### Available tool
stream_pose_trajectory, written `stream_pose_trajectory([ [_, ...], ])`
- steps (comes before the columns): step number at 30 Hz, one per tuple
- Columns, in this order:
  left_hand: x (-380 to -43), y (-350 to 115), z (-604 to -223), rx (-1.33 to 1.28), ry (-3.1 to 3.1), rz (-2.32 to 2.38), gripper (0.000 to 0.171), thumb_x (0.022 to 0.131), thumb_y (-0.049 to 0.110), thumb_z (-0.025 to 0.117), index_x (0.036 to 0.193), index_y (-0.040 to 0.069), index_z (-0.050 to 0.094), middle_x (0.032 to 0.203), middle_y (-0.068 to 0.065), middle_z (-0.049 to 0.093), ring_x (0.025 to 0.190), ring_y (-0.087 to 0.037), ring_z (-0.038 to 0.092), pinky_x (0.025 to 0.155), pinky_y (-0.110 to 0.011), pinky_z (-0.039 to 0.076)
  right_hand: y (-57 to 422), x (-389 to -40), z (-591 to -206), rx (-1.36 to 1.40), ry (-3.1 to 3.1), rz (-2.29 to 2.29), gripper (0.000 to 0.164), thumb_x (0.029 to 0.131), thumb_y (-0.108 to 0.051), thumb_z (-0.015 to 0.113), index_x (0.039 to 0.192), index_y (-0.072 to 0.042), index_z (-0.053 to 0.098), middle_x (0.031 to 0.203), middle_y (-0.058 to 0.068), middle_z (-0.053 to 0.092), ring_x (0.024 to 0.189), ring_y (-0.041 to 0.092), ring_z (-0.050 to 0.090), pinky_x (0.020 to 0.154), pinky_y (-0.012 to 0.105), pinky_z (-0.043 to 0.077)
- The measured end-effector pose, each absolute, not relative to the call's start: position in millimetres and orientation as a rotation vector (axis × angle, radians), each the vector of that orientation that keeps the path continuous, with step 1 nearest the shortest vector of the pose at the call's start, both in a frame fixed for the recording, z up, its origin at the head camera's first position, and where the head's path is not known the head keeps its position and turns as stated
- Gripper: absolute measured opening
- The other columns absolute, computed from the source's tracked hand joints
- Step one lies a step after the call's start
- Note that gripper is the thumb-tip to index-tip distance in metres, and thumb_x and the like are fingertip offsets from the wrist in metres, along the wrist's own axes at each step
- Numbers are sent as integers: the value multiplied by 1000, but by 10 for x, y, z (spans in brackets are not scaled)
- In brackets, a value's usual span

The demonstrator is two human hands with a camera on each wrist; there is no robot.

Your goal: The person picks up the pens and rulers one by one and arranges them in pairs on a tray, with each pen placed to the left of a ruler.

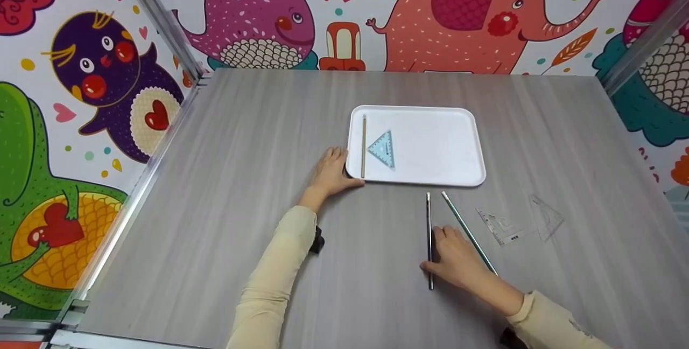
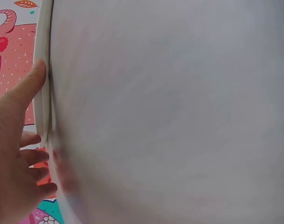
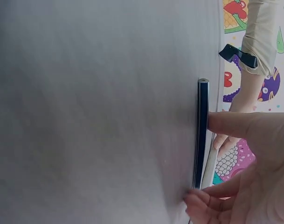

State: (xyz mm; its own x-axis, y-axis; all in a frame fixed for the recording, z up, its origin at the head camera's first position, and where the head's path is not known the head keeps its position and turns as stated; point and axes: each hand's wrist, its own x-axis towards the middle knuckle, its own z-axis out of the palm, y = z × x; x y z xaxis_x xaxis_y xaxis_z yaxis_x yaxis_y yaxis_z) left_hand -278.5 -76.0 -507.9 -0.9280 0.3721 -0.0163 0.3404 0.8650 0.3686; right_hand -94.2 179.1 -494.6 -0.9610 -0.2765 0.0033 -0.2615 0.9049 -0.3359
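Left hand (image 1: 327, 172) at the near left corner of the white tray (image 1: 438, 144): thumb by the near rim, fingers relaxed along the left side. Its grip is loose, not closed; the finger undersides are hidden in the head view. In the left wrist view the thumb lies against the rim; the tray shows only as a thin strip, its inside not visible.

Right hand (image 1: 456, 256): grip closed on the dark pencil (image 1: 429, 220), thumb on its left, fingers on its right. The pencil is nearer than the tray, white-tipped end pointing far. Fingertips cover its farther part in the right wrist view; how firm the hold is cannot be told.

Green pencil (image 1: 461, 217) slants just right of it, near end lost behind the right wrist. Farther right on the worktop (image 1: 215, 187), two clear set squares (image 1: 489, 224) lie near each other, outlines faint.

In the tray: a brownish pencil (image 1: 364, 144) along the left side, a blue set square (image 1: 381, 149) just right of it, markings too small to read. The right sleeve (image 1: 554, 319) is cut off by the near edge.
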Motion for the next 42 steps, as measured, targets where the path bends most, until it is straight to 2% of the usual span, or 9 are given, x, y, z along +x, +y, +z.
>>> stream_pose_trajectory([
  [9, -2795, -759, -5079, 583, 2974, 538, 91, 69, 54, 69, 135, 0, 39, 137, -21, 39, 130, -32, 28, 108, -40, 23, 1867, -872, -4937, -378, 2927, -729, 56, 67, -5, 76, 112, 17, 50, 102, 28, 57, 95, 39, 57, 83, 46, 47],
  [17, -2806, -756, -5065, 582, 2969, 533, 90, 70, 55, 69, 135, 0, 39, 137, -20, 39, 131, -31, 28, 107, -39, 24, 1914, -846, -4931, -368, 2928, -837, 49, 66, 7, 72, 110, 16, 53, 99, 24, 59, 93, 35, 58, 81, 44, 47],
  [20, -2806, -758, -5064, 574, 2964, 530, 91, 69, 55, 69, 136, 0, 38, 138, -21, 37, 131, -32, 27, 108, -39, 23, 1918, -844, -4932, -361, 2923, -847, 46, 66, 10, 70, 108, 15, 53, 93, 21, 60, 87, 31, 58, 76, 43, 49],
  [27, -2811, -760, -5068, 570, 2961, 535, 92, 69, 55, 69, 136, -1, 38, 139, -21, 36, 132, -32, 25, 109, -38, 20, 1938, -883, -4925, -382, 2896, -858, 38, 66, 12, 66, 102, 13, 55, 73, 5, 52, 69, 17, 49, 61, 34, 47],
  [31, -2810, -758, -5072, 572, 2960, 535, 93, 69, 55, 69, 135, -2, 37, 139, -21, 36, 132, -32, 25, 109, -38, 20, 2004, -919, -4893, -399, 2807, -937, 43, 66, 11, 62, 107, 16, 53, 66, -1, 48, 62, 11, 44, 55, 27, 42],
  [36, -2805, -757, -5075, 564, 2951, 549, 93, 70, 54, 69, 136, -2, 36, 140, -21, 36, 133, -33, 24, 110, -38, 18, 2104, -976, -4849, -360, 2502, -1224, 48, 71, 5, 63, 113, 20, 46, 69, 0, 51, 59, 7, 46, 52, 22, 45],
  [42, -2800, -766, -5092, 572, 2962, 554, 90, 69, 53, 70, 135, -1, 39, 137, -21, 39, 131, -33, 28, 108, -39, 21, 2135, -1008, -4877, -119, 1999, -1594, 44, 79, 0, 58, 114, 21, 41, 75, 0, 51, 61, 8, 50, 52, 21, 48],
])
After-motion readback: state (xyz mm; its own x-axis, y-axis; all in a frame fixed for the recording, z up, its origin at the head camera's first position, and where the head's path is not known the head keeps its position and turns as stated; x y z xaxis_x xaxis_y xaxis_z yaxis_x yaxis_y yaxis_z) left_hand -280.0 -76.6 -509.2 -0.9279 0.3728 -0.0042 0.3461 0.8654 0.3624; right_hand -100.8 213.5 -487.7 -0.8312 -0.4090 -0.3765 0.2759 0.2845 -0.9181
